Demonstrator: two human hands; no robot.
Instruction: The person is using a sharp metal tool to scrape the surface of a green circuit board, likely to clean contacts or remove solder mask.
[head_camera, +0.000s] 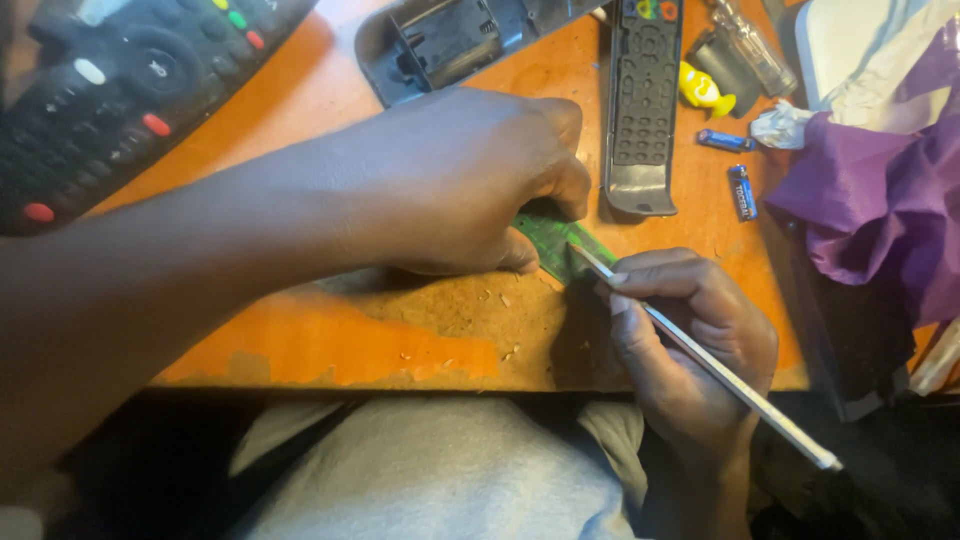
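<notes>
Head view: we count two hands at the table's near edge. Our left hand (455, 180) presses down closed on one green circuit board (560, 243), fingers curled over it; the board lies flat on the worn orange table (330, 350), near the middle of the near edge. Our right hand (690, 340) grips one thin metal blade (700, 355) like a pen, its tip touching the board's right end. Two black remotes' parts sit at the far edge: one open back shell (440, 40) and one rubber keypad strip (642, 100). One whole black remote (120, 90) fills the far left corner. Two blue batteries (741, 192) lie toward the right edge, one yellow toy figure (702, 90) beyond them. One purple cloth (880, 200) covers the right edge.
</notes>
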